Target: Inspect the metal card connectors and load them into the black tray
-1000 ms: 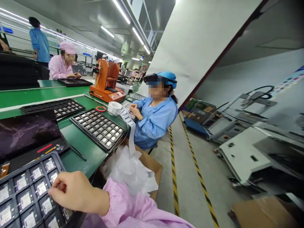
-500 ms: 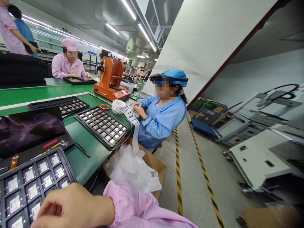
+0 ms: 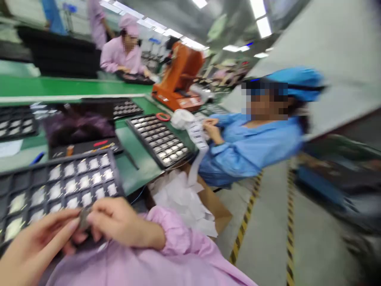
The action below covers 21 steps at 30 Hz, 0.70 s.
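Low in the head view, my right hand [image 3: 119,224], in a pink sleeve, pinches a small dark part [image 3: 83,219] at its fingertips. My left hand [image 3: 32,248] comes in from the lower left and its fingertips meet the same part. Both hands hover over the near edge of a black compartment tray [image 3: 18,180] filled with small labelled pieces. The frame is blurred by motion, so what the part is cannot be made out.
A second black tray [image 3: 157,139] of parts lies on the green bench [image 3: 131,163]. A label roll [image 3: 183,118] trails over the edge into a cardboard box [image 3: 214,206] of white backing paper. A person in blue [image 3: 250,147] sits close on the right. An orange machine [image 3: 181,79] stands behind.
The camera has swung left and down. My right hand lifted off the tray with a small part, and my left hand came into view and joined it.
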{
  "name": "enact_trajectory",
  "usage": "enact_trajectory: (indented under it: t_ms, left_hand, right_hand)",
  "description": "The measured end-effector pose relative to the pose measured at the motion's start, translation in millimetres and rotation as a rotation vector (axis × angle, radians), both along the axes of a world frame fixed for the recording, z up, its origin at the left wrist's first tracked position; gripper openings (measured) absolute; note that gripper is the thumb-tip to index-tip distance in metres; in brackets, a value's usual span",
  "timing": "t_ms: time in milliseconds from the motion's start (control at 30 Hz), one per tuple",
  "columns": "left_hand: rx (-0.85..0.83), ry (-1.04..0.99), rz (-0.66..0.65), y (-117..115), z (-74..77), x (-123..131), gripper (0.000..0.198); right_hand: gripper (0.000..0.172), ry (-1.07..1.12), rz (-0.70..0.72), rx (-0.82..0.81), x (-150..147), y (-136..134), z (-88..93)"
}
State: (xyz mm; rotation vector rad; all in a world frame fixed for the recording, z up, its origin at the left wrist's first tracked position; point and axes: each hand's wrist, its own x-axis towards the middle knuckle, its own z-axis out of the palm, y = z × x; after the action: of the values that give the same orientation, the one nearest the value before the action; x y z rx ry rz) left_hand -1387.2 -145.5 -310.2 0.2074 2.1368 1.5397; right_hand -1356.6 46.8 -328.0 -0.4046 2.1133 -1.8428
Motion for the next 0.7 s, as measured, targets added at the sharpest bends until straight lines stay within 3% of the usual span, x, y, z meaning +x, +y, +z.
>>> enact_trajectory:
  t_ms: [100,267,700]
  left_hand:
    - [0.188,-0.144,0.103,2,0.4,13,0.039]
    - [0.394,-0.244,0.172,9,2.6,5,0.03]
    - [0.415,-0.264,0.168,5,1.4,6,0.022]
  right_hand:
    - [0.026,-0.044,-0.096,-0.071,-2,1,1.3]
    - [0.03,-0.056,-0.082,-0.101,-9,3,0.7]
    - [0.026,0.018,-0.086,-0.058,-13,4,0.4]
